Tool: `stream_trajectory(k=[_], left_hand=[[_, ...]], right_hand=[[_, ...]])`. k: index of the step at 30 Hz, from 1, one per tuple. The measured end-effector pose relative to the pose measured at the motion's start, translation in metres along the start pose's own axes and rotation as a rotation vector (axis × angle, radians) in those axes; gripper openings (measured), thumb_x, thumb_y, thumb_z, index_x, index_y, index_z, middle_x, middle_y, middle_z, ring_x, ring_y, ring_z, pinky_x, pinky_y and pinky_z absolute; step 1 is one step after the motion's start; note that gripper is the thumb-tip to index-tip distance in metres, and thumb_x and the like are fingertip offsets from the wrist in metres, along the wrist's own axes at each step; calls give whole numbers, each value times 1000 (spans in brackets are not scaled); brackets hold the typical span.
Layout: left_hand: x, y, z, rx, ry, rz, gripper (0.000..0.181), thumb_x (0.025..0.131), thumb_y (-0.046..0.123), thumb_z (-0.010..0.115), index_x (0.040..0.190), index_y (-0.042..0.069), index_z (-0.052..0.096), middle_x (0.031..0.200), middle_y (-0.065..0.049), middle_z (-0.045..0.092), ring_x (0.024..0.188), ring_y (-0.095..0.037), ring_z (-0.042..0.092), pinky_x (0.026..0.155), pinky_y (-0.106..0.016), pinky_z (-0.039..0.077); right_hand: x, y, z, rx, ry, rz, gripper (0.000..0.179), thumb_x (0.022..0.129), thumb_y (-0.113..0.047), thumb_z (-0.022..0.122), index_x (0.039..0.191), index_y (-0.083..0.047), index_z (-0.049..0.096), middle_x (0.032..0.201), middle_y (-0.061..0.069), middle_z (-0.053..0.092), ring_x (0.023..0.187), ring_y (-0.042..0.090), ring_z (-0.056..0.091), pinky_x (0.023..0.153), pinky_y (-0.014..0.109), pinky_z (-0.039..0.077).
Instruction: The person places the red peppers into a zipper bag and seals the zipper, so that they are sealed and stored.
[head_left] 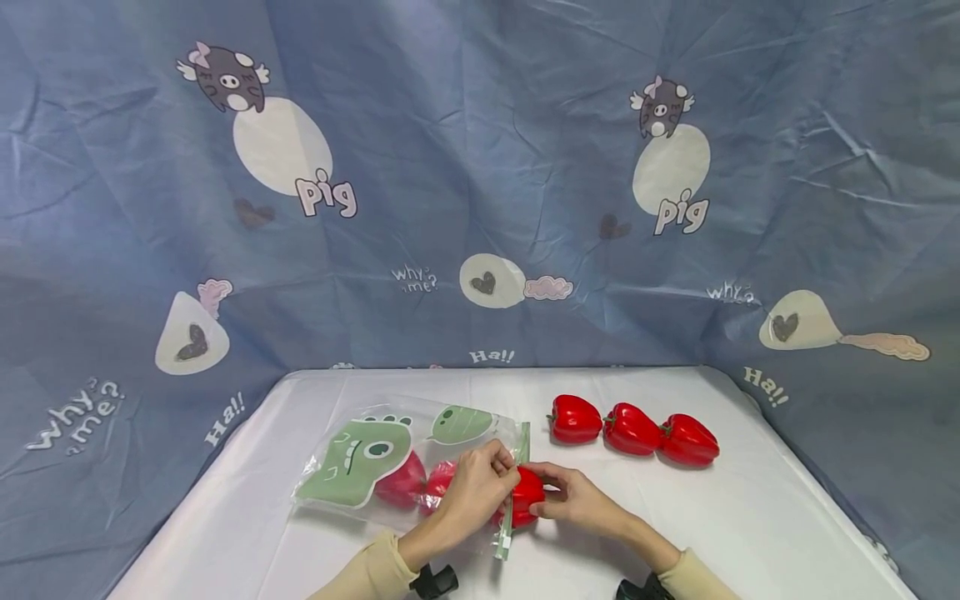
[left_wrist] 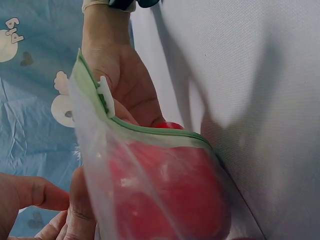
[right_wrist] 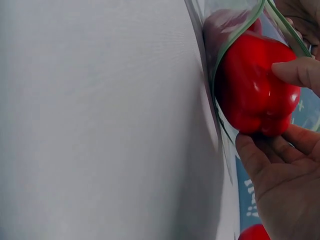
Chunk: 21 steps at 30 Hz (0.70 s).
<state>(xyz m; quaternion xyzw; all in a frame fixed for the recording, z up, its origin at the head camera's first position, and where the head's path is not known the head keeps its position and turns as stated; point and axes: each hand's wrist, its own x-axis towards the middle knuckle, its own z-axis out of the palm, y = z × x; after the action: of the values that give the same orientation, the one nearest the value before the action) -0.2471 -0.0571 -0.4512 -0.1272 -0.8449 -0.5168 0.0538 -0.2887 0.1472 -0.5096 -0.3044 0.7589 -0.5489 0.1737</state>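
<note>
Peppers, count: six seen, all red; the left hand may hide part of the bag's contents.
Peppers in the bag: two, a first bagged pepper (head_left: 401, 481) and a second bagged pepper (head_left: 437, 478), side by side, seen through the clear film.
Pepper at the mouth: one, the mouth pepper (head_left: 531, 497), partly inside the bag opening, its outer end exposed toward the right hand.
Peppers on the table: three, a near-bag pepper (head_left: 576, 419), a middle pepper (head_left: 632, 429) and an end pepper (head_left: 688, 441), in a row beyond the right hand and apart from it.
Bag: one, clear plastic bag (head_left: 352, 462) with green cartoon prints, lying flat-side down, its mouth facing right.
Bag closure: one green strip (head_left: 524, 437) along the mouth, parted around the pepper; one white slider (head_left: 506, 542) at its near end.
Hands, count: two.
Right hand: the right hand (head_left: 588, 502) grasps the mouth pepper, thumb on one side, fingers on the other; the pepper lies directly left of the palm.
Left hand: the left hand (head_left: 474, 485) pinches the bag's edge beside the opening; the mouth pepper sits just right of it.
Surface: one white-covered table (head_left: 750, 533).
Backdrop: one blue cloth (head_left: 465, 175) with pig prints.
</note>
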Motion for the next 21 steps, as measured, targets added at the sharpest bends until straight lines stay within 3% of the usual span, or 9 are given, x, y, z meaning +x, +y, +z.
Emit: stream_trajectory(k=[14,21], left_hand=[[-1,0,1,-16,-11,2,6,80,5,60,85,2,60,68,0,58,42,-8,56,41,-23,50],[-1,0,1,-15,-8,19,3,80,6,61,81,6,59,66,0,58,42,-10,57,40,-23,49]], right_hand=[[9,1,8,-13,-8,-3,60,86,-19,71,137,2,46,140,18,50,127,33,53,101,31,48],[16,1,10,-49,-34,-31,50,85,-23,72,131,-11,55,130,6,59,124,22,56,102,28,47]])
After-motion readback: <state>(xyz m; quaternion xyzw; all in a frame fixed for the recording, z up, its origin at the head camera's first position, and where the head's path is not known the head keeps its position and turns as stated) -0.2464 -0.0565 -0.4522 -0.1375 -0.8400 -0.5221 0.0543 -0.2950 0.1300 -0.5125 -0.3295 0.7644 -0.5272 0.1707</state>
